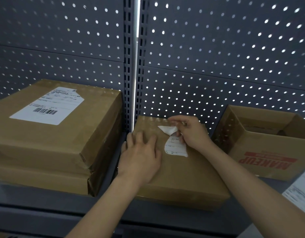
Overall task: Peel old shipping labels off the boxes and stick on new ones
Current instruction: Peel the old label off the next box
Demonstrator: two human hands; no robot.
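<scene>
A flat brown cardboard box [186, 176] lies on the shelf in front of me. A white shipping label [175, 147] on its top is partly torn, with its upper part lifted and folded back. My right hand [191, 133] pinches that lifted flap between thumb and fingers. My left hand [141, 155] lies flat on the left part of the box top, fingers spread. To the left, a bigger taped brown box [45, 143] carries a white barcode label [48, 105] with one corner torn away.
An open cardboard box [268, 148] with red "MAKEUP" print stands on the right. A sheet of printed labels [299, 191] shows at the right edge. A grey pegboard wall [217, 57] with a slotted upright [129, 66] backs the grey shelf [45, 200].
</scene>
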